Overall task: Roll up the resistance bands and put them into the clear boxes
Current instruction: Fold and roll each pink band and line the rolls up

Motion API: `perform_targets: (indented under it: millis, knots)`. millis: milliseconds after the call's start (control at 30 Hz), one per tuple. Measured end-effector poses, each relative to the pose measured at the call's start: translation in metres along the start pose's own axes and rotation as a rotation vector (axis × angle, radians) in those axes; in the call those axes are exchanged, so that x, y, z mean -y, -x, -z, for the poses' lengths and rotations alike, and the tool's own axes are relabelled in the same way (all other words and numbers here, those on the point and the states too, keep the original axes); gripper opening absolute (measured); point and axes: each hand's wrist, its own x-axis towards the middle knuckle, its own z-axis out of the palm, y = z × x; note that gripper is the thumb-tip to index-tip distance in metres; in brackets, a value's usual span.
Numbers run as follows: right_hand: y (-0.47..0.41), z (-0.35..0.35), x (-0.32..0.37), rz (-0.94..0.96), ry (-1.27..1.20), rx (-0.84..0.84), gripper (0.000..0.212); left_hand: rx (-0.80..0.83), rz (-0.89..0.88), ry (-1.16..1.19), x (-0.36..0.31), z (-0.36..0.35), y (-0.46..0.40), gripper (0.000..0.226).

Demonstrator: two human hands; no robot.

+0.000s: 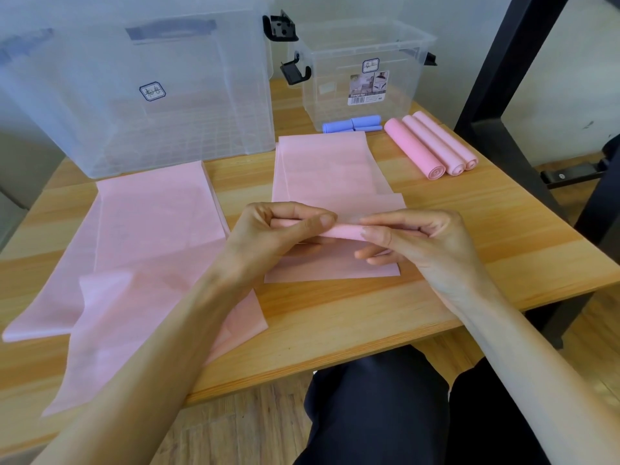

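The head view looks down on a wooden table (335, 317) where 2 hands meet over a flat pink resistance band (322, 176) laid lengthwise toward the far edge. The left hand (268, 229) and the right hand (419, 239) both pinch the band's rolled part (345, 231), a thin tube running crosswise between them, thumbs on the near side and curled fingers on top. The roll sits just above the band's near end, whose free flap lies flat on the table under the hands.

To the left, 2 more loose pink bands (151, 229) lie spread out and overlapping, 1 hanging over the near table edge. At the far right, 3 finished pink rolls (432, 144) lie side by side, touching each other, on the bare table. A blue rolled band (352, 124) lies against the front wall of the small clear box (362, 78), outside it. The large clear box (134, 95) stands at the far left, its front wall just behind the loose bands. Both boxes have black clip latches.

Dark trousers (375, 407) show below the table edge, and a black frame (496, 78) rises at the right.
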Motion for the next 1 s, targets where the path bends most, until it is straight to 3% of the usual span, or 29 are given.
perform_targets:
  millis: [333, 533, 733, 1000]
  knots:
    - [0.0009, -0.0003, 0.0012, -0.035, -0.007, 0.039, 0.027, -0.004, 0.001, 0.042, -0.0006, -0.0022, 0.0015, 0.017]
    - [0.0018, 0.0004, 0.0015, -0.038, 0.027, 0.025, 0.017, 0.044, 0.011, 0.038, -0.0028, -0.0008, 0.0028, 0.022]
    - [0.0015, 0.0003, 0.0033, -0.046, 0.016, 0.085, 0.029, 0.001, 0.019, 0.037, -0.0023, -0.0018, 0.0026, 0.016]
    - [0.0024, 0.0004, 0.0026, -0.054, 0.062, 0.075, 0.018, 0.015, 0.032, 0.021, -0.0028, -0.001, 0.003, 0.016]
